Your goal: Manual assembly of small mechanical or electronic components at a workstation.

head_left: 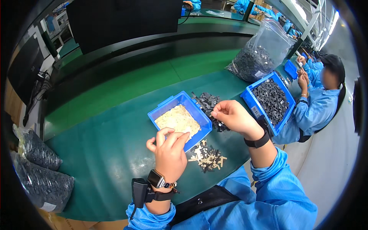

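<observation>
Hands in blue sleeves work over a green-topped bench (99, 149), where small plastic-looking parts lie sorted by colour. The worker's left hand (168, 153), a square-faced watch (156, 178) at its wrist, dips its fingertips among cream pieces (174, 117) in a small blue bin (196, 112), fingers curled; from here I cannot tell whether they grip one. The right hand (235, 117), banded with a black strap (257, 141), hovers above a loose heap of black parts (209, 100) just beyond the bin's right side, thumb and forefinger brought close together, though whether anything sits between them is hidden. Nearer the worker's body, a scattered pile of mixed cream and black pieces (208, 156) lies on the tabletop beside the bin. To the right, a larger blue bin (251, 103) brims with black parts, and a clear plastic bag (255, 59) of dark pieces slumps behind it. Two more filled bags (44, 182) rest at the left, while a co-worker in a black cap (332, 66) sits at far right.
</observation>
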The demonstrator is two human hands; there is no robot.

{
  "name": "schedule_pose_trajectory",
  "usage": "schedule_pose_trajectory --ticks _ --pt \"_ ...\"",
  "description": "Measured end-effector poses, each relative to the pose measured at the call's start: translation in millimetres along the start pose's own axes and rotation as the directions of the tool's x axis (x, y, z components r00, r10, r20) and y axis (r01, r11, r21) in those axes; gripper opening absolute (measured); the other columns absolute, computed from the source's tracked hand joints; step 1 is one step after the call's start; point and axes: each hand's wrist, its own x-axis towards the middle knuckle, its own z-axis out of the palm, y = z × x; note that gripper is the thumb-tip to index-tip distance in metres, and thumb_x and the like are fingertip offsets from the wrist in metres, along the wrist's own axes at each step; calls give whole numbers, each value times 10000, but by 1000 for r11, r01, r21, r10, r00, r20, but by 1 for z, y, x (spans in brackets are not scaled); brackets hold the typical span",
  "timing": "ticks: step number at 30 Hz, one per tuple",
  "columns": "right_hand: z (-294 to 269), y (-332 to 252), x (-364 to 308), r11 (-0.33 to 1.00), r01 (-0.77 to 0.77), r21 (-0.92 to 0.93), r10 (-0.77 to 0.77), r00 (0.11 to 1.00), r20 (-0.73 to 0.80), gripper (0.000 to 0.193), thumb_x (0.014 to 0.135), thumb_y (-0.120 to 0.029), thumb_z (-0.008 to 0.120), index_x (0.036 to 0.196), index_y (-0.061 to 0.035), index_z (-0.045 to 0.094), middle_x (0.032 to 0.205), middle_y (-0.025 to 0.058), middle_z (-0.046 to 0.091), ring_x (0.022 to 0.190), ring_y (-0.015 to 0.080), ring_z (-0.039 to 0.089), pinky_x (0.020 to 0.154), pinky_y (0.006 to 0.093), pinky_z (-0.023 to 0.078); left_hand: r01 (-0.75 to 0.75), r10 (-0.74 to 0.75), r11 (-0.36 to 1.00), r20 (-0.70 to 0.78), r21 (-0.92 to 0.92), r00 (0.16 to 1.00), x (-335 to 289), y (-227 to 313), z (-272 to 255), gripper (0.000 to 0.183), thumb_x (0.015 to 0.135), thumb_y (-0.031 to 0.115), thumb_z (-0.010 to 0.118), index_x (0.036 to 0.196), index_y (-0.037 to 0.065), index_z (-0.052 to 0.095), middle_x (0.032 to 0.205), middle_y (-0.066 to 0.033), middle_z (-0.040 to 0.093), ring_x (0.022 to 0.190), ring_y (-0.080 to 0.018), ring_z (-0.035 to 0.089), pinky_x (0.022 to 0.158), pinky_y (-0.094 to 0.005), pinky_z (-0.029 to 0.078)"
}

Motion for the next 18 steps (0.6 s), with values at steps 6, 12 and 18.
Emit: schedule_pose_trajectory --ticks 6,12,18 --pt "0 -2 17 1000 -15 17 15 999 38 160 906 -114 654 809 13 657 648 -44 579 577 19 470 502 219 383 2 -2 1000 1 -7 1000 0 2 -2 366 693 -78 574 974 117 704 918 -1 675 1061 -251 546 885 -442 268" --pt "6 1 21 1000 17 -16 -17 1000 20 175 874 -111 670 758 20 666 641 -14 607 575 43 497 507 240 412 21 -22 1000 11 4 1000 0 1 -1 392 671 -82 571 997 98 692 927 -8 668 1060 -255 543 888 -447 268" --pt "9 -7 21 996 6 -86 -10 999 -42 176 860 -106 672 753 33 664 652 11 628 592 48 523 523 248 439 14 -14 1000 16 13 1000 0 0 -1 407 666 -85 570 1007 103 689 923 -8 665 1053 -251 540 886 -445 268"
